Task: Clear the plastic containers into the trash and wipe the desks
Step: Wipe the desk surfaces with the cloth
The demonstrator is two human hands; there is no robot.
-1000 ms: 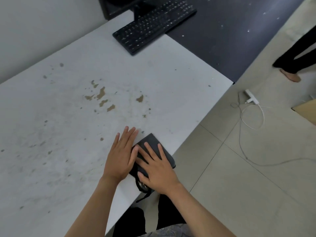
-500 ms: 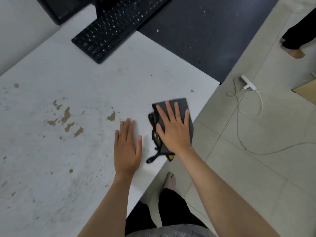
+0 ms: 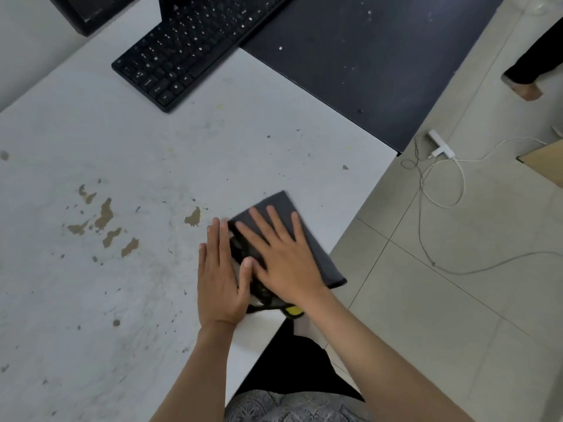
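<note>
A dark grey folded cloth (image 3: 316, 254) with a black and yellow trim lies near the front right edge of the white desk (image 3: 122, 147). My right hand (image 3: 283, 257) presses flat on it with straight, spread fingers. Beside it, my left hand (image 3: 221, 275) lies flat on the desk, its thumb side touching the cloth's left edge. The desk surface is scuffed, with several brown chipped patches (image 3: 103, 220) to the left of my hands. No plastic containers are in view.
A black keyboard (image 3: 189, 47) and a monitor base (image 3: 91, 10) sit at the back. A black desk (image 3: 365, 56) adjoins on the right. On the tiled floor lie a white power strip (image 3: 438, 144) with cables, a cardboard corner (image 3: 545, 162), and another person's foot (image 3: 524, 86).
My right hand has slid the cloth back toward the left and nearer the front edge, up against my left hand. The view shifted slightly.
</note>
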